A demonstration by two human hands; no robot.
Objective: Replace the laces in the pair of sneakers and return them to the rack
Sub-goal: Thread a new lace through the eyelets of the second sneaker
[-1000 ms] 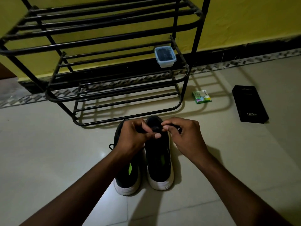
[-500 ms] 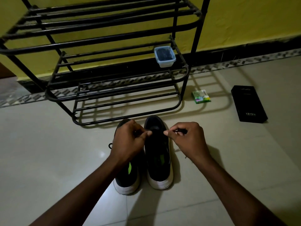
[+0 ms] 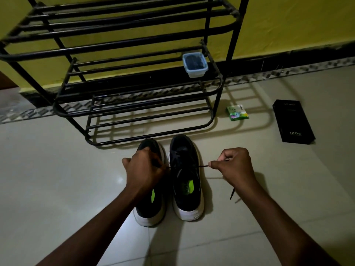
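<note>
- Black tubular metal rack (image 3: 123, 45): painted, slight sheen.
- Pale tiled floor (image 3: 57, 179): glossy, smooth.
- Black cloth sneakers (image 3: 184, 175): matt uppers, white rubbery soles.
- Small clear plastic tub (image 3: 195, 64).
- Black cardboard box (image 3: 293, 120): matt.

Left hand (image 3: 144, 169) hides lacing of left sneaker (image 3: 151, 210); lace (image 3: 203, 166) end inside that hand unseen. Rack (image 3: 134, 45) beyond the hands cut off at top edge. Container (image 3: 195, 64) contents too dark to tell. Small box (image 3: 237, 112) beyond right hand (image 3: 233, 167): print unreadable.
</note>
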